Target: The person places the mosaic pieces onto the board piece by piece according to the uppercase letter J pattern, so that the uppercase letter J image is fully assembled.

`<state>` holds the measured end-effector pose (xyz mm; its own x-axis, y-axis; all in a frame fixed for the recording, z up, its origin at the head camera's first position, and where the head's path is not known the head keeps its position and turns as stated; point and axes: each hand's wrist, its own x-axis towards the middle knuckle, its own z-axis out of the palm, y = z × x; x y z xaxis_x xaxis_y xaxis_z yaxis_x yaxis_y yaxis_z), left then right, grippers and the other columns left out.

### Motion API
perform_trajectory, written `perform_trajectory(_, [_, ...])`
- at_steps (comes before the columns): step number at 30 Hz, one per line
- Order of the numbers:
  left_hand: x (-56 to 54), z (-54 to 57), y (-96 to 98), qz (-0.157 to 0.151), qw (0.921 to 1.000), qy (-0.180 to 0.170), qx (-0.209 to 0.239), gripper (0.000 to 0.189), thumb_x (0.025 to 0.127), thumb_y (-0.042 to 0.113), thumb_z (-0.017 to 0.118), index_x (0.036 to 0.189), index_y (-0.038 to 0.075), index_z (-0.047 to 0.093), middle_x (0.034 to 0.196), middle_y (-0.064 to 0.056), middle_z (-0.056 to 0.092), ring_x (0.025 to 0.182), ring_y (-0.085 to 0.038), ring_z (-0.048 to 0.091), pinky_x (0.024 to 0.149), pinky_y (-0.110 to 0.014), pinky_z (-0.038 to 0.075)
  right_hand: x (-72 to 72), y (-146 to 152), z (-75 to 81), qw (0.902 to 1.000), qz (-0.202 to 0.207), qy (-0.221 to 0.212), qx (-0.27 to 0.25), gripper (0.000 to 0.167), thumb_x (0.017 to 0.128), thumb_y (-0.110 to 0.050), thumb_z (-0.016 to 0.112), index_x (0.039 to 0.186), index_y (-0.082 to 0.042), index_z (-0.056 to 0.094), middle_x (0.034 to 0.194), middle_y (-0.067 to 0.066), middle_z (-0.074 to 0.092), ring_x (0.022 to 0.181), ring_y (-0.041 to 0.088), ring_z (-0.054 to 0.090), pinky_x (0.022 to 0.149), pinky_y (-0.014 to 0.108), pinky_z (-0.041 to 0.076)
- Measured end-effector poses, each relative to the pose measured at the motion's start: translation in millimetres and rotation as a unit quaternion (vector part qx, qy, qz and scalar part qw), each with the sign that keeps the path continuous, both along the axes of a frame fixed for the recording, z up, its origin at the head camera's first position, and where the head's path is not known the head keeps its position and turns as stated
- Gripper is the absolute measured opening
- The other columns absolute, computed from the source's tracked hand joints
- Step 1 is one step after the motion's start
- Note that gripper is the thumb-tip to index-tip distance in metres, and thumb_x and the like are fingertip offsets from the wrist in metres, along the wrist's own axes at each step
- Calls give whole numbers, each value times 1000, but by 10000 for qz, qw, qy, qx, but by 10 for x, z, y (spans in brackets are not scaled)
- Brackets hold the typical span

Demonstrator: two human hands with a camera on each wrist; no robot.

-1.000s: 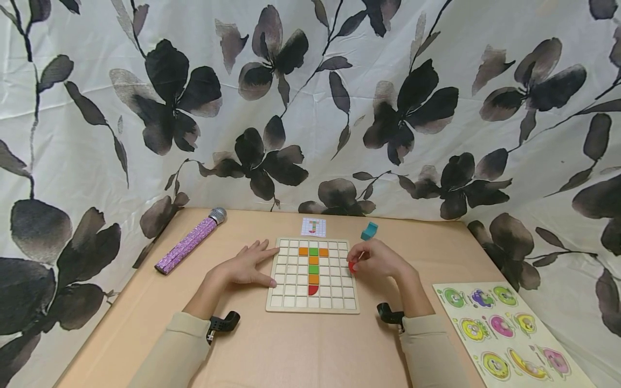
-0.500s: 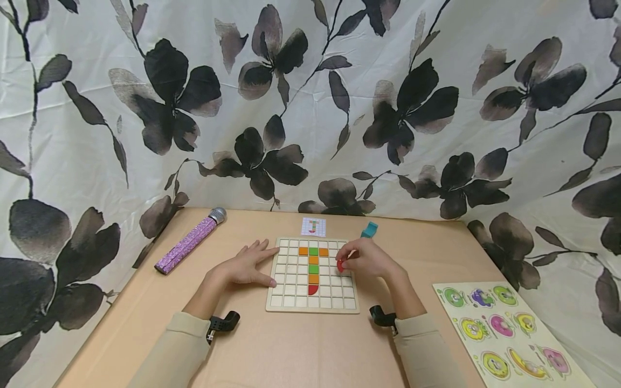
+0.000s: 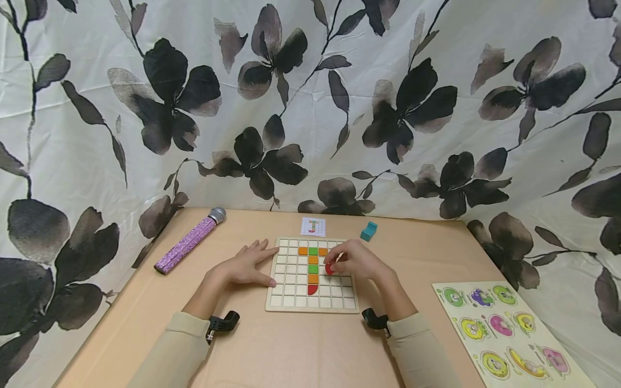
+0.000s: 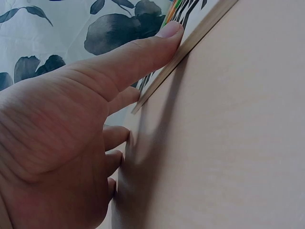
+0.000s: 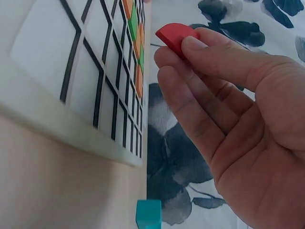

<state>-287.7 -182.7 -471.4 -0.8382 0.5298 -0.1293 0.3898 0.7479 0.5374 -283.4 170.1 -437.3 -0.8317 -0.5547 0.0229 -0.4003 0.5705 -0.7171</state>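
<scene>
A square grid board [image 3: 291, 302] with white cells lies mid-table. In it sit orange tiles [image 3: 313, 279] and green tiles [image 3: 313, 268] forming a T-like figure, with a red quarter-round tile [image 3: 312, 290] at the foot of the column. My right hand [image 3: 359, 261] is over the board's right half and pinches another red quarter-round tile [image 5: 175, 37] between thumb and fingertips, raised off the board in the right wrist view. My left hand [image 3: 242, 265] rests at the board's left edge, its thumb [image 4: 147, 53] touching the rim and its fingers spread.
A small pattern card [image 3: 313, 227] lies behind the board. Right of it is a teal curved block [image 3: 368, 231]. A glittery purple microphone [image 3: 189, 242] lies at the back left. A fruit-picture board [image 3: 509, 334] stands out at the right edge. Floral cloth hangs behind.
My right hand has moved left from the board's right edge to over its cells, carrying the red quarter-round tile. The teal block shows fully now. My left hand stays put.
</scene>
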Motion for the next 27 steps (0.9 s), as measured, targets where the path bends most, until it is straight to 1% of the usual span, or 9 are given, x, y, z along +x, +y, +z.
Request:
perform_trajectory(4, [-1, 0, 3, -18, 10000, -11, 18, 98, 83, 55, 82, 162, 15, 39, 171, -29, 14, 159, -51, 6, 128, -68, 3, 14, -71, -6, 9998, 163, 45, -84, 15, 93, -2, 76, 104, -9, 82, 96, -1, 77, 89, 19, 62, 73, 25, 57])
perform_trajectory(9, [-1, -11, -4, -10, 10000, 0, 29, 98, 83, 56, 81, 162, 16, 38, 172, -28, 14, 160, -50, 5, 128, -67, 3, 24, -156, -12, 9996, 229, 132, -101, 15, 93, -1, 75, 106, -6, 81, 97, -1, 77, 88, 17, 64, 78, 23, 58])
perform_trajectory(13, [-1, -13, -11, -3, 10000, 4, 48, 98, 83, 55, 82, 162, 15, 39, 171, -28, 14, 159, -50, 6, 128, -67, 3, 30, -223, -13, 9992, 348, 131, -157, 14, 91, 1, 76, 104, -4, 81, 96, 1, 78, 85, 16, 67, 76, 23, 60])
perform_trajectory(16, [0, -8, -12, 3, 10000, -1, 68, 98, 83, 55, 82, 162, 15, 39, 171, -28, 13, 159, -50, 5, 128, -67, 3, 32, -272, -20, 9985, 479, 236, -132, 14, 90, 2, 77, 103, -3, 81, 95, 2, 78, 83, 14, 69, 76, 22, 60])
perform_trajectory(20, [0, -9, -13, 3, 10000, -2, 72, 98, 83, 55, 81, 162, 16, 38, 171, -28, 13, 159, -50, 5, 128, -67, 3, 41, -340, -30, 9976, 582, 375, -75, 13, 90, 1, 77, 101, -6, 81, 94, 1, 79, 84, 12, 69, 78, 23, 60])
perform_trajectory(23, [-1, -14, -14, -2, 10000, -4, 63, 98, 83, 56, 81, 162, 16, 38, 171, -28, 13, 159, -50, 5, 128, -67, 3, 53, -394, -39, 9974, 623, 359, -14, 13, 90, 0, 78, 100, -7, 81, 94, 0, 78, 86, 11, 68, 78, 23, 59])
perform_trajectory(27, [-2, -14, -14, -3, 10000, 12, 66, 98, 83, 56, 81, 162, 16, 39, 171, -28, 13, 159, -51, 5, 128, -67, 3, 60, -457, -62, 9970, 705, 305, 69, 11, 92, -2, 77, 100, -7, 81, 95, 0, 78, 83, 9, 67, 77, 22, 59])
